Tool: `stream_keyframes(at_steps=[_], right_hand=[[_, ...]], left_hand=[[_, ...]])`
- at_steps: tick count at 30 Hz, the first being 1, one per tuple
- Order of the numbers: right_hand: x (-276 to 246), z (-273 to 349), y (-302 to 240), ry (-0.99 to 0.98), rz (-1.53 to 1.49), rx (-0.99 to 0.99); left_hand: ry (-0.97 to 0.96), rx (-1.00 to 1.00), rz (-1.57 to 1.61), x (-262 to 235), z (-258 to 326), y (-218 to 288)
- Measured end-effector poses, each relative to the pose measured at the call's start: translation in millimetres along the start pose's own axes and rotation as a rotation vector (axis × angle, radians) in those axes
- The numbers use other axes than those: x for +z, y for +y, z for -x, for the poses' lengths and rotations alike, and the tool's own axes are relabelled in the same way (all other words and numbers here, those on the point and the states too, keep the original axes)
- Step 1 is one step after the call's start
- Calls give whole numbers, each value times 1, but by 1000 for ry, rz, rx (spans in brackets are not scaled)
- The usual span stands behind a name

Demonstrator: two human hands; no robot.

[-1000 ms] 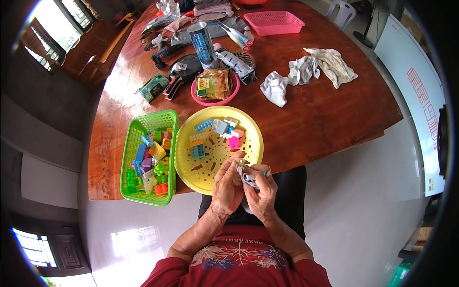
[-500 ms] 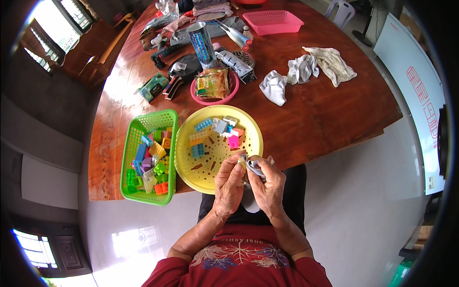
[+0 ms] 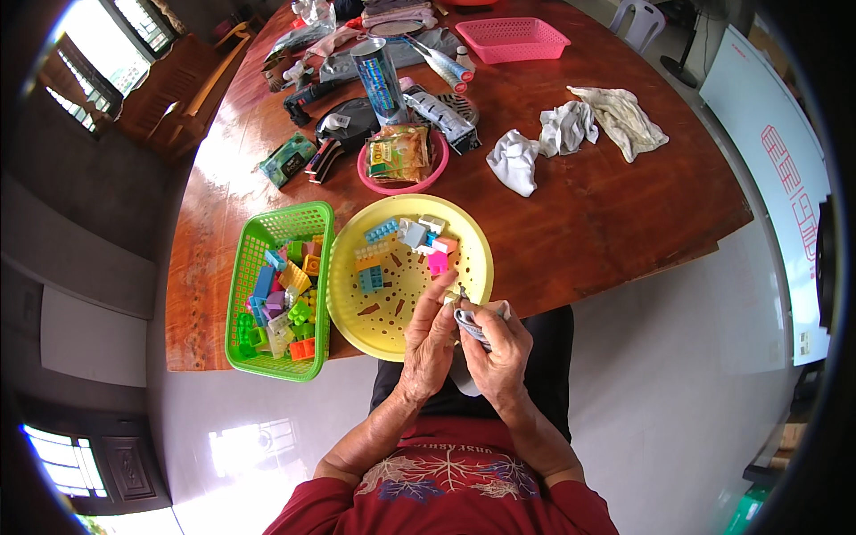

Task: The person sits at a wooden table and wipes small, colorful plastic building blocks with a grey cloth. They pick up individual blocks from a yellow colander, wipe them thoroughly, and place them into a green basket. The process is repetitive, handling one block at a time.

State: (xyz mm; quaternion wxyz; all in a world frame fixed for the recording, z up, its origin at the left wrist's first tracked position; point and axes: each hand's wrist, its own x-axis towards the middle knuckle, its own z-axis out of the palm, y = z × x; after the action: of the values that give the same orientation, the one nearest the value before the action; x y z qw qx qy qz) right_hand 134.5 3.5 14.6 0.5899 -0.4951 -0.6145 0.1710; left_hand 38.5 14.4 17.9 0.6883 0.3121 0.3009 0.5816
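Observation:
Over the near rim of the yellow basin [image 3: 346, 330], my two hands meet. Between the thumb and fingers of my left hand [image 3: 430, 352] is a small pale piece [image 3: 451, 298], mostly covered, perhaps a toy block; its index finger is raised. My right hand [image 3: 497, 358] grips a bunched grey cloth [image 3: 477, 323] against that piece. Inside the basin lie several toy blocks: a light blue one [image 3: 381, 230], a teal one [image 3: 371, 279], a pink one [image 3: 437, 262] and a grey one [image 3: 415, 234]. To its left a green basket [image 3: 323, 267] holds many mixed blocks.
Behind the basin stand a pink bowl [image 3: 401, 189] with snack packets [image 3: 399, 154] and a tall blue can [image 3: 379, 82]. White cloths [image 3: 514, 163] lie to the right on the wooden table [image 3: 615, 214]. A pink basket [image 3: 513, 42] and rackets [image 3: 441, 67] are farther back.
My left index finger has lifted and straightened. The right hand has shifted the cloth slightly down and round against the small piece. The blocks in the basin and basket stay put.

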Motion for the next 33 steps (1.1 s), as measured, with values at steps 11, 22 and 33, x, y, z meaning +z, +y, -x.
stream_keyframes(at_steps=[11, 22, 33], right_hand=[[-8, -4, 0, -55, -325, 289], [-3, 16, 4, -186, -255, 304], [-8, 28, 2, -267, -56, 256]], left_hand=[[-69, -45, -67, -20, -9, -2], [57, 43, 53, -14, -8, -9], [72, -34, 64, -14, -3, -11]])
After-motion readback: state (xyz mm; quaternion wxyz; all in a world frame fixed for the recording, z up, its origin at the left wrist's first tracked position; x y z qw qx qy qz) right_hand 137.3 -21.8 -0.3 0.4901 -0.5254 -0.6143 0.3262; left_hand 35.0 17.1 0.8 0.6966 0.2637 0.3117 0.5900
